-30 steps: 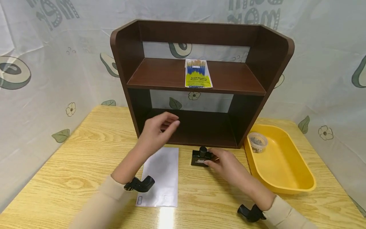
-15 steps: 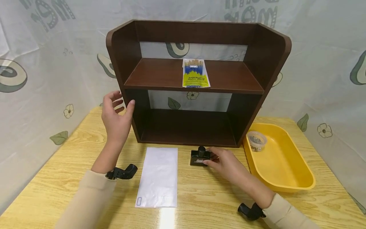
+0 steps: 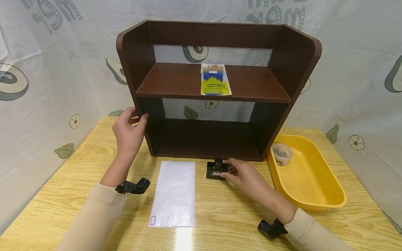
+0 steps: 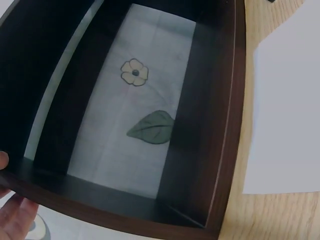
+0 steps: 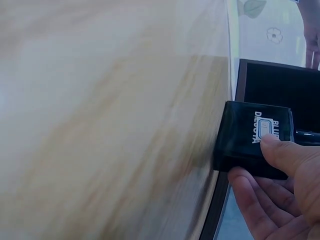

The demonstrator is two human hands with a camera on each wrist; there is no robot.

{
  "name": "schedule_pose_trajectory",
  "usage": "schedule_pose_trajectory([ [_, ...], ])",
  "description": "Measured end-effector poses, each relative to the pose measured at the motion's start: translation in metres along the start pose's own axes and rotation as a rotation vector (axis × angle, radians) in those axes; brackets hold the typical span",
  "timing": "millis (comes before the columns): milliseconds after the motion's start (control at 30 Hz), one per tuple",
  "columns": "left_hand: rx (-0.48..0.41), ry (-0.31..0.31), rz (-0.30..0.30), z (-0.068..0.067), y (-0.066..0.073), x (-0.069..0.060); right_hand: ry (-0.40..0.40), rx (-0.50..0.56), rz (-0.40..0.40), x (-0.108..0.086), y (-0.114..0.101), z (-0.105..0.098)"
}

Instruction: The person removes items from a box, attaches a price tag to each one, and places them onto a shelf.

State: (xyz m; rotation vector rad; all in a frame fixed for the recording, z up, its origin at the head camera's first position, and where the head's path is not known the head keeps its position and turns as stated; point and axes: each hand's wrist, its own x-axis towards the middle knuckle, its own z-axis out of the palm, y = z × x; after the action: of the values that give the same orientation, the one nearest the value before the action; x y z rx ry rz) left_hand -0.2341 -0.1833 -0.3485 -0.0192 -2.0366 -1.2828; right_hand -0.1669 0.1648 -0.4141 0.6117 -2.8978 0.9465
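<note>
A dark brown two-tier shelf [image 3: 207,97] stands at the back of the table. My left hand [image 3: 129,132] grips its left side panel, thumb on the inner face and fingers outside; the left wrist view shows those fingertips [image 4: 19,215] at the panel's edge. With thumb and fingers my right hand [image 3: 248,176] pinches the right side of a black square bottle [image 3: 215,174] with a black cap, in front of the shelf. White lettering and a small label show on the bottle [image 5: 245,135] in the right wrist view, beside my right hand [image 5: 280,195].
A pack of artist brushes [image 3: 216,83] lies on the upper shelf. White paper [image 3: 175,195] is on the table, left of the bottle. At the right, a yellow tray [image 3: 309,174] holds a small clear tub [image 3: 282,153] of metallic bits. Patterned cloth [image 3: 47,87] hangs behind.
My left hand has swung left from in front of the shelf and closed on its left panel. The bottle, in my right hand's grip, has shifted slightly left and back.
</note>
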Motion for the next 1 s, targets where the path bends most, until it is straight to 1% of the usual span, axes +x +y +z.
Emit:
schedule_pose_trajectory([
  [133, 0.002, 0.003, -0.006, 0.0, 0.0, 0.0, -0.007, -0.012, -0.024, 0.009, -0.007, 0.003],
  [333, 0.014, 0.023, 0.006, 0.001, -0.003, -0.001, -0.009, 0.025, -0.03, 0.028, -0.024, 0.01],
  [500, 0.022, 0.034, 0.023, 0.003, -0.006, -0.003, 0.001, 0.053, -0.019, 0.046, -0.034, 0.015],
  [733, 0.017, 0.05, 0.043, 0.003, -0.005, -0.003, 0.006, 0.088, -0.044, 0.074, -0.043, 0.021],
  [867, 0.016, 0.044, 0.039, 0.003, -0.005, -0.004, 0.009, 0.104, -0.03, 0.084, -0.047, 0.026],
  [1000, 0.008, 0.042, 0.037, 0.005, -0.007, -0.005, 0.011, 0.117, -0.007, 0.089, -0.048, 0.031],
])
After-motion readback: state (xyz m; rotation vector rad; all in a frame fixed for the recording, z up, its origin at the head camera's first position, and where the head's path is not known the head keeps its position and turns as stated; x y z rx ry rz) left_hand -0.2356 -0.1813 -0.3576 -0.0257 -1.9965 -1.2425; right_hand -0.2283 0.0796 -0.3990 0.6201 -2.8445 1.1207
